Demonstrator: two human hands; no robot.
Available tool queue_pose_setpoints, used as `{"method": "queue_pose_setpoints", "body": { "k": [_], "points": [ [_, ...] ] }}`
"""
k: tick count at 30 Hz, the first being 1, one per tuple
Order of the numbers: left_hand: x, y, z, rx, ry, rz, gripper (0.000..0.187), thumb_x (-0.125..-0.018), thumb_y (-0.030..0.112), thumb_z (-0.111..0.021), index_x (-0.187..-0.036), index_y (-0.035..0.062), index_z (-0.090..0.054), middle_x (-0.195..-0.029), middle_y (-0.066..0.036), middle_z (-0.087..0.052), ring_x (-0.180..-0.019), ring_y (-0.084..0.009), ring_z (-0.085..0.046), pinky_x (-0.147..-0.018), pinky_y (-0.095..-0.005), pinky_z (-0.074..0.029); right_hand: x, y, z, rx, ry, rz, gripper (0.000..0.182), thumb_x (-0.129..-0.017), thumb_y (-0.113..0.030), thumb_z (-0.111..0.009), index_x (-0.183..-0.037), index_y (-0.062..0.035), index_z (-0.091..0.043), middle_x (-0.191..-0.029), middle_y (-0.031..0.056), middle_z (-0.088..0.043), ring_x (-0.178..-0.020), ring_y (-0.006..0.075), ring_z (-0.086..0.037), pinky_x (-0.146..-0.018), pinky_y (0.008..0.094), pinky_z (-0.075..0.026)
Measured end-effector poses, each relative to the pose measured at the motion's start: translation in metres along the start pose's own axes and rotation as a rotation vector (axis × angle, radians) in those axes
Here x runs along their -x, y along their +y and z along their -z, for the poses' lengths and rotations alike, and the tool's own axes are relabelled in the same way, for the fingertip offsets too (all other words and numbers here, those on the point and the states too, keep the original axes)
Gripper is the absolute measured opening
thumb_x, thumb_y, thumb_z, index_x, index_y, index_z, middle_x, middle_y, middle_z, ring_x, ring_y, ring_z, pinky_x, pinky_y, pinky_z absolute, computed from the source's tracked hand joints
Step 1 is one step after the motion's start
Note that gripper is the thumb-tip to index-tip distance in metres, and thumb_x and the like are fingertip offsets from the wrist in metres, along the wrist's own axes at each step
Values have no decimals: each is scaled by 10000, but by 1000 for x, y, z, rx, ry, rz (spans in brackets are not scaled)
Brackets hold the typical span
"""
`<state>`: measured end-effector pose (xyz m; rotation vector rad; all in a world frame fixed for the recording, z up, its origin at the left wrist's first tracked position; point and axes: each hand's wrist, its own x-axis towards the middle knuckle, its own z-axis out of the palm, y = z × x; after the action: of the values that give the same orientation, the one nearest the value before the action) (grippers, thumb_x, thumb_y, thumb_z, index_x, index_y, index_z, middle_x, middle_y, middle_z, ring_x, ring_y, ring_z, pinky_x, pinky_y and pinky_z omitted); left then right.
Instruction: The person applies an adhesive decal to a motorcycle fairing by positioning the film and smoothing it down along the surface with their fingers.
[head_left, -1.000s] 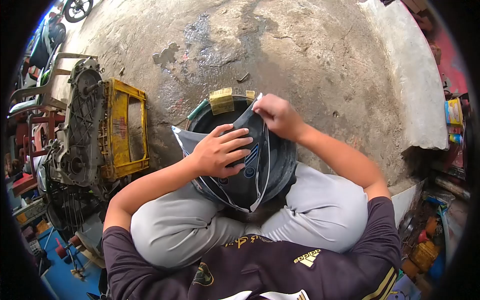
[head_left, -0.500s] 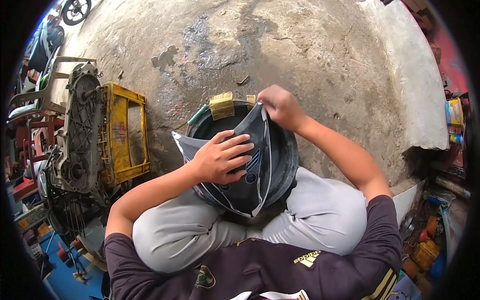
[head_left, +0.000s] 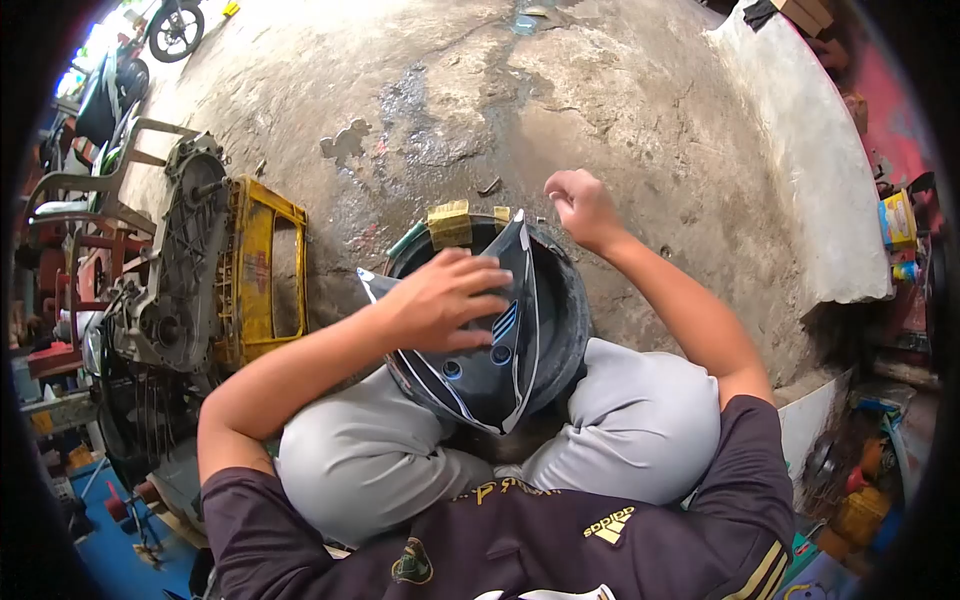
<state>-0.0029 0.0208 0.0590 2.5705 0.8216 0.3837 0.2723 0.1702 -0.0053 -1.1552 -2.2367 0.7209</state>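
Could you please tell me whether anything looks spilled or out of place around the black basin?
Yes: a dark wet patch glistens on the concrete floor beyond the black basin, perhaps spilled liquid. A small bent piece also lies loose there, possibly dropped.

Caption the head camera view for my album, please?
Left hand over a blue-striped dark panel across a black basin; right hand apart from it.

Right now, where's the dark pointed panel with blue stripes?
Centre of the head view: the dark pointed panel lies across the black basin, beneath the left hand, to the right of the yellow crate.
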Motion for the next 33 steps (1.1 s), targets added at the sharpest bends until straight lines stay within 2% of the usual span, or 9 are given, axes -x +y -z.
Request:
{"method": "queue_pose_setpoints", "body": {
  "k": [4, 6, 9, 13, 17, 19, 21, 24, 33],
  "points": [
    [-12, 6, 28, -97, 75, 21, 485, -899, 409, -815, -1299, 151, -724, -1480, -118, -619, -1424, -330, -554, -1182, -531, -418, 3, -28, 27, -110, -17, -12, 164, -931, 1, -640, -1076, -42, -703, -997, 179, -744, -948, 389, -718, -845, 465, -575],
    [-14, 1, 25, -105, -24, -35, 504, -902, 423, -810, -1316, 152, -716, -1480, -113, -612, -1428, -320, -546, -1181, -522, -420, 2, -37, 32, -192, -120, 45, 151, -944, -16, -649, -1084, -36, -702, -1004, 181, -747, -943, 383, -724, -839, 460, -574],
    [-12, -10, 1, -81, -71, -97, 512, -903, 428, -811, -1321, 148, -712, -1481, -111, -606, -1436, -313, -535, -1180, -519, -421, 0, -31, 28, -126, -198, 202, 146, -950, -19, -650, -1087, -29, -700, -1002, 187, -744, -935, 386, -724, -829, 464, -572],
    [-9, -21, -33, -52, -92, -96, 539, -920, 471, -776, -1339, 140, -704, -1559, -116, -575, -1510, -298, -490, -1252, -544, -372, -12, -27, 6, -132, -255, 122, 150, -943, 4, -692, -1090, -20, -705, -1031, 187, -754, -944, 362, -746, -821, 433, -593],
    [-5, -25, -42, -23, -80, -62, 554, -920, 461, -768, -1348, 117, -695, -1562, -116, -591, -1517, -295, -497, -1276, -561, -343, -7, -16, -29, -209, -251, 178, 137, -939, 6, -694, -1073, -23, -704, -968, 183, -724, -930, 386, -718, -833, 437, -580],
    [-3, -26, -43, -3, -70, -58, 552, -912, 452, -774, -1334, 104, -696, -1555, -116, -598, -1512, -293, -505, -1269, -561, -354, -5, -2, -35, -179, -123, 338, 144, -919, 18, -699, -1058, -19, -701, -976, 175, -712, -929, 390, -706, -837, 441, -579],
    [-3, -28, -43, 6, -29, -66, 532, -901, 425, -787, -1311, 97, -702, -1536, -122, -614, -1489, -298, -533, -1253, -555, -380, -3, 4, -40, -185, -96, 220, 168, -886, 49, -699, -1041, -15, -694, -1003, 173, -710, -941, 396, -699, -845, 449, -579],
    [-2, -29, -46, 32, 17, -79, 518, -890, 400, -799, -1294, 88, -707, -1510, -126, -634, -1465, -306, -558, -1237, -553, -402, 8, -18, -34, -203, -149, 382, 203, -861, 83, -692, -1040, -14, -692, -998, 176, -708, -952, 394, -701, -847, 456, -582],
    [1, -25, -50, 9, 49, -74, 469, -929, 429, -749, -1239, 77, -725, -1461, -129, -654, -1453, -309, -553, -1246, -528, -383, 14, -26, -35, -217, -132, 363, 203, -865, 85, -691, -1039, -19, -688, -986, 169, -705, -944, 389, -701, -833, 453, -575]
  ]
}}
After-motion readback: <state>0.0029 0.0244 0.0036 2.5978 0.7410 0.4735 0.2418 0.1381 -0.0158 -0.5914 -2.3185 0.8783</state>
